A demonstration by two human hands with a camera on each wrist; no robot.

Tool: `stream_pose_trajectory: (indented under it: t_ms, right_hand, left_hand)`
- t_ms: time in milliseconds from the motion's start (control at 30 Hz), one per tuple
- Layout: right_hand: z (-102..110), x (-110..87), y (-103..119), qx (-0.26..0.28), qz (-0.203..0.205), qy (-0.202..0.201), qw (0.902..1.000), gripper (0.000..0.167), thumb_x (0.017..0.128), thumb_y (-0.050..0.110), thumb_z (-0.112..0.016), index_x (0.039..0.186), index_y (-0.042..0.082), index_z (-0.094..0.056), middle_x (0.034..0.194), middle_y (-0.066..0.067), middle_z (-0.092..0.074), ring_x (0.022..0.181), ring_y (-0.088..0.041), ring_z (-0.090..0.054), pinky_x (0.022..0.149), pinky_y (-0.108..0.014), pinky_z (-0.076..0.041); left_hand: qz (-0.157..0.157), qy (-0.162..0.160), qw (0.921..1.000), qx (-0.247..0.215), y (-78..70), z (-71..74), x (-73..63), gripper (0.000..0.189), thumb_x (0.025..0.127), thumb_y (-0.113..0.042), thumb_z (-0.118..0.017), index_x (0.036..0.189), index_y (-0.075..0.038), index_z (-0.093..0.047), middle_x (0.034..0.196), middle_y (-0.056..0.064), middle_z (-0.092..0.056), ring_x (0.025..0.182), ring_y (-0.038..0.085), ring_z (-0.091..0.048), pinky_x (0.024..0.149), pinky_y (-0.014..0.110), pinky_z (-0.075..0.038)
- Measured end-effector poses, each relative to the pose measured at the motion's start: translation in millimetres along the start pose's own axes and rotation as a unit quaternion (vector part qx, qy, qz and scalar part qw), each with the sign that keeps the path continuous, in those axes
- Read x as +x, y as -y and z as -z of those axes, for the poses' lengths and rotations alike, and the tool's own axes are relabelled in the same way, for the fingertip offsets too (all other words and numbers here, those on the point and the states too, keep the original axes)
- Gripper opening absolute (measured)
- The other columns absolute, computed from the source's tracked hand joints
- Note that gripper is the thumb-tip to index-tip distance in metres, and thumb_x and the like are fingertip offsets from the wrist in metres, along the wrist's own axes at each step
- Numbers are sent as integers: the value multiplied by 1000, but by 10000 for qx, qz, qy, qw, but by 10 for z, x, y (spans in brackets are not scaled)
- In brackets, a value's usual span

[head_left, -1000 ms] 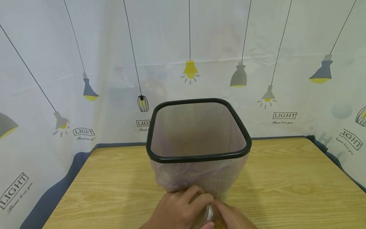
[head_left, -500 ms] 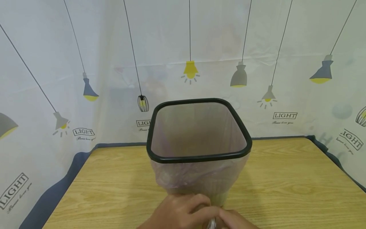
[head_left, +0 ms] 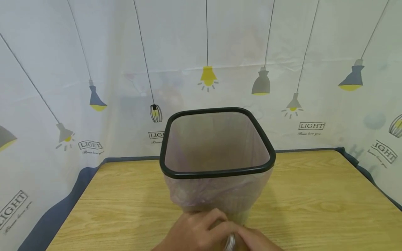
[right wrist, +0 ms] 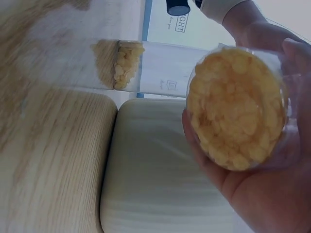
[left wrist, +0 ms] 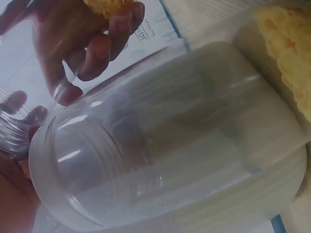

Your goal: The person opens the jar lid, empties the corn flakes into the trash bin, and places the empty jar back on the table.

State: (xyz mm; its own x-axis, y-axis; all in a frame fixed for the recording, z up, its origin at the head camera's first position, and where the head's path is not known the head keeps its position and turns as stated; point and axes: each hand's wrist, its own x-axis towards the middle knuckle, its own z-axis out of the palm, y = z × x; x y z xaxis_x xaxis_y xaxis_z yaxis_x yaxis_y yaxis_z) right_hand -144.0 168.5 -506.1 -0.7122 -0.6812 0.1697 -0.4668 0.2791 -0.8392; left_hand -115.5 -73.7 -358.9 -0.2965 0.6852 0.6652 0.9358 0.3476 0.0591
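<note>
A clear plastic jar of yellow flakes is held between both hands, its flake-filled base facing the right wrist camera. My right hand grips the body, its fingers wrapped round the side in the right wrist view. My left hand curls over the other end, where a ridged clear rim shows. In the left wrist view, a tall clear jar that looks empty fills the foreground. Beyond its base are more yellow flakes. The head view hides most of the held jar behind my fingers.
Just beyond the hands stands a pale waste bin with a thin liner and a black rim, on a wooden table. Another clear jar with flakes at its bottom stands near the bin. A lamp-printed cloth surrounds the table.
A second ago more of the clear ridged end showed between the hands. The left fingers have since closed over it, nearer the right hand. The head view has shifted slightly; the bin stays put.
</note>
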Motion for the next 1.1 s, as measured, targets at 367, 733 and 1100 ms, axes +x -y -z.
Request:
stream_pose_trajectory:
  t_ms: [367, 733, 1100]
  right_hand:
    - [15, -21, 34, -1390, -18, -410, 9894, 72, 94, 37, -66, 155, 19, -33, 142, -8, -58, 121, -11, -61, 92, -26, -53]
    - [61, -8, 257, -1945, 90, -734, 9781, 76, 87, 48, -72, 150, 18, -41, 137, -11, -62, 120, -15, -62, 93, -30, -54]
    - [153, 12, 790, -2155, 422, -908, 9714, 68, 87, 42, -74, 140, 6, -48, 127, -15, -66, 113, -14, -65, 87, -28, -55]
  left_hand:
    - [372, -34, 9974, 619, -9, -9, -9, 29, 94, -48, -61, 109, -24, -65, 88, -12, -59, 61, -7, -44, 60, 1, -35]
    - [370, -314, 9940, 981, 5, -38, -7, 31, 98, -49, -52, 106, -22, -65, 88, -10, -60, 63, -3, -51, 58, 6, -40]
    - [448, -358, 9940, 934, 5, -42, -10, 33, 98, -51, -50, 105, -22, -65, 85, -10, -60, 62, -4, -47, 55, 3, -34]
